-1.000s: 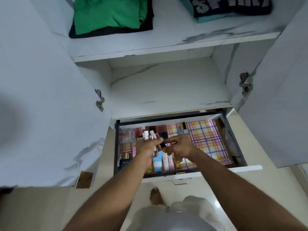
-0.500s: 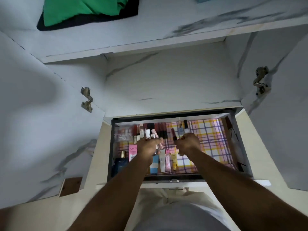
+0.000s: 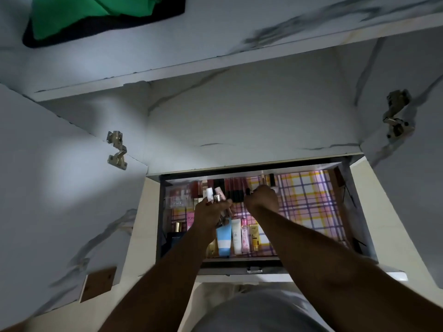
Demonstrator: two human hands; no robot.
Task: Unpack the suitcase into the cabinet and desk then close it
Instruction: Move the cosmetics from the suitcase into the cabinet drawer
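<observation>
left hand [image 3: 211, 210]: closed round several small cosmetic tubes [image 3: 214, 195] | right hand [image 3: 262, 197]: fisted, contents unclear, over open drawer [image 3: 359, 236]

drawer [image 3: 348, 212] (plaid-lined), cosmetics [image 3: 224, 238], shelf [image 3: 167, 39], clothes [image 3: 96, 17]

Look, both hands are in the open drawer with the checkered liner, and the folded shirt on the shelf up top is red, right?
Not quite. The folded shirt on the shelf is green, lying on something black, as the head view shows. The rest holds: the left hand and right hand are both in the open drawer with its checkered liner.
</observation>
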